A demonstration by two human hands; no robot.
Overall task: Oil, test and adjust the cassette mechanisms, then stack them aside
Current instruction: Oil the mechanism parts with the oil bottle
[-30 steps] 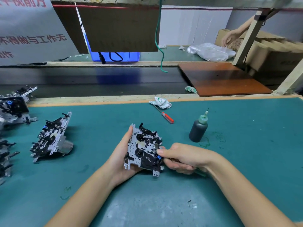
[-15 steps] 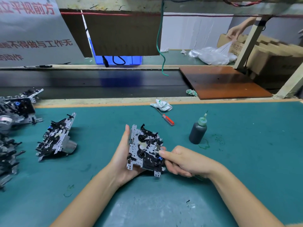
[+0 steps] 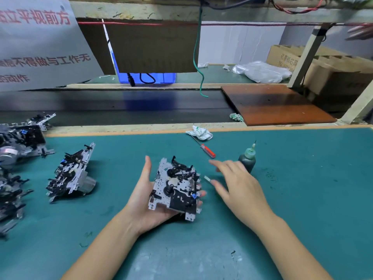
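Left hand (image 3: 147,196): I cradle the cassette mechanism (image 3: 175,189) in my palm, thumb up along its 9 o'clock edge, fingertips curled under and showing at its 3 o'clock side. It sits tilted, face toward me, just above the green mat (image 3: 302,209).

Right hand (image 3: 237,185): spread and holding nothing, fingers blurred, just beside the mechanism at 3 o'clock and not touching it.

Oil bottle (image 3: 247,158): upright at 1 o'clock from the mechanism, partly behind my right fingers, needle tip up.

Screwdriver (image 3: 206,150): red handle, flat on the mat at 12 to 1 o'clock, near a crumpled rag (image 3: 199,132).

Other mechanisms: one mechanism (image 3: 71,174) leaning at 9 o'clock, a pile (image 3: 18,142) further out at 9 to 10 o'clock.

Step, as I judge it: fetching the oil or the screwdriver; I cannot tell which.

Doing it well: keep my left palm steady so the levers stay free; take the bottle low on its body, tip away from me; touch oil only to pivots and wipe any excess.
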